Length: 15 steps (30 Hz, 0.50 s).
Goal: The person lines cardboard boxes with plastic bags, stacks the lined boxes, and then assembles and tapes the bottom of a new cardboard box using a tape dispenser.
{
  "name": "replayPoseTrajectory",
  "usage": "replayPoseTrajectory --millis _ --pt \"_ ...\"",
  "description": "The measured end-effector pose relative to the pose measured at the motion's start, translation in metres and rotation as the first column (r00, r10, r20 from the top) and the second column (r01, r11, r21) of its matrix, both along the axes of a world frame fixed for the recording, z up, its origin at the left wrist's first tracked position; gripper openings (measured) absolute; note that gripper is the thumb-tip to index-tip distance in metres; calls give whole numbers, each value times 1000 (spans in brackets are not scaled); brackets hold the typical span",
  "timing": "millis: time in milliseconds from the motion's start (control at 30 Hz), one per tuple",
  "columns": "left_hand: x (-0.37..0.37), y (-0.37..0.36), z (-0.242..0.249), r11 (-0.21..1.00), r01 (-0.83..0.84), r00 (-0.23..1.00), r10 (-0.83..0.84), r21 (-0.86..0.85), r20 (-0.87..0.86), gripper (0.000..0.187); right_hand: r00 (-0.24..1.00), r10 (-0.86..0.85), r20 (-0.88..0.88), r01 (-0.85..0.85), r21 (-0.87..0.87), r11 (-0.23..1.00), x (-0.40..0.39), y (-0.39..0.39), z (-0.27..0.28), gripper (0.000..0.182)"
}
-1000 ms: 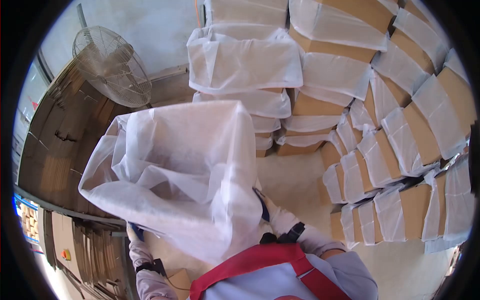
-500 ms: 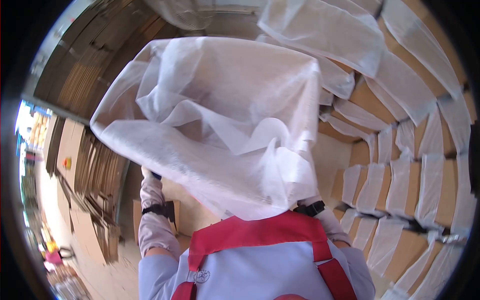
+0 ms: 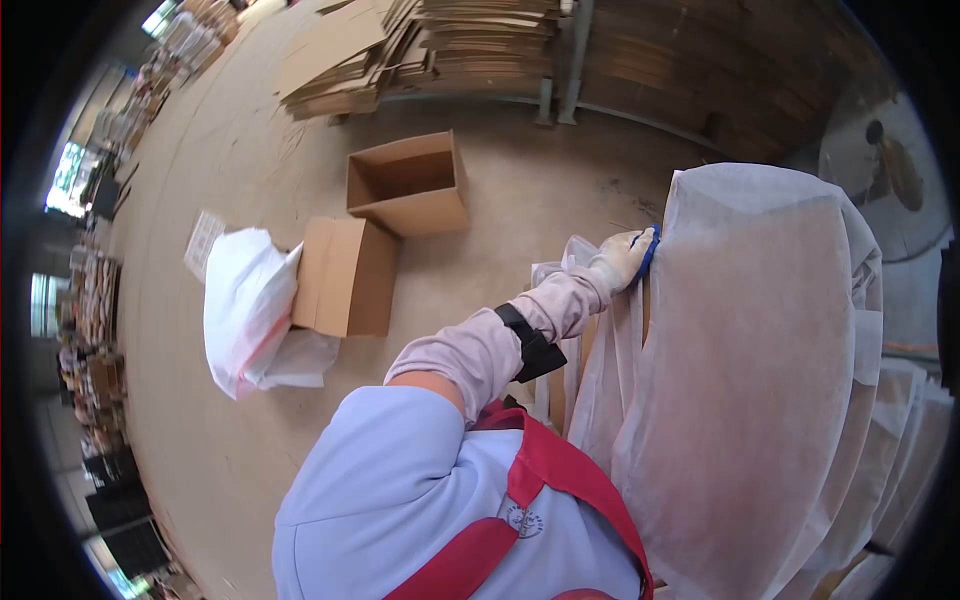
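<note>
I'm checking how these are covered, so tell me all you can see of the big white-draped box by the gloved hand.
The big box is draped in thin, white, slightly see-through sheeting, with a tan-brown tint beneath. The broad face is fairly smooth; loose folds hang along its edges. It is at the right of the view, close to other white-draped boxes. The gloved left hand is at its upper left edge. Its contents are hidden.

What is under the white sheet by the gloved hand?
A brownish tint shows through the white sheet beside the left hand; what makes it is covered.
</note>
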<state>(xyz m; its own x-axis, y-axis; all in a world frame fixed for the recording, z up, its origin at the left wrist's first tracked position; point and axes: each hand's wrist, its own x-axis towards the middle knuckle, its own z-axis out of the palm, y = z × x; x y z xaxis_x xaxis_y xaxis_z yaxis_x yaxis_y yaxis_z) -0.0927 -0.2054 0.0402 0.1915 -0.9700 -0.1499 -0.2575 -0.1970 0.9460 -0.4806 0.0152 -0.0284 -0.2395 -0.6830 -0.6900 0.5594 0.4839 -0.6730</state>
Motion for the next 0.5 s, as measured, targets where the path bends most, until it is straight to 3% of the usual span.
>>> replayPoseTrajectory --millis 33,100,167,200,233,267,300,333,367,433,467,500 --pt "4 0 -8 1000 -29 1000 29 1 0 35 1000 17 -11 -17 3 1000 -4 -1 1 44" --pt "24 0 -40 993 6 957 29 -118 289 36 998 53 -14 -53 3 999 -4 -8 0 45" --pt "47 20 -9 999 -3 905 22 -46 426 37 997 77 -8 -77 -5 997 -2 -13 -1 45" --pt "59 1 -85 892 -72 798 320 -446 512 34 996 87 -5 -87 -7 996 -2 -13 0 45" --pt "75 9 -79 874 -88 891 283 -478 355 37 996 87 -4 -87 -20 996 0 -14 0 45" --pt "86 18 -43 979 -175 981 165 107 101 38 996 85 0 -85 -30 996 4 -11 2 45" --pt "91 34 -5 884 -266 888 380 385 -260 50 997 78 3 -77 -41 996 10 -9 5 45" --pt "101 33 -46 943 -281 852 331 180 -405 62 998 68 12 -68 -53 996 18 -7 9 45" --pt "115 33 -74 953 -281 859 301 109 -414 60 998 65 22 -64 -61 996 28 -7 11 45" --pt "127 47 -75 973 -201 867 230 111 -443 54 998 46 43 -43 -68 997 48 -5 18 45" --pt "143 51 -99 990 -132 851 133 39 -509 45 998 35 51 -31 -71 997 57 -4 21 45" --pt "149 60 -90 978 -144 725 207 149 -657 35 998 28 61 -24 -75 997 67 -3 24 45"
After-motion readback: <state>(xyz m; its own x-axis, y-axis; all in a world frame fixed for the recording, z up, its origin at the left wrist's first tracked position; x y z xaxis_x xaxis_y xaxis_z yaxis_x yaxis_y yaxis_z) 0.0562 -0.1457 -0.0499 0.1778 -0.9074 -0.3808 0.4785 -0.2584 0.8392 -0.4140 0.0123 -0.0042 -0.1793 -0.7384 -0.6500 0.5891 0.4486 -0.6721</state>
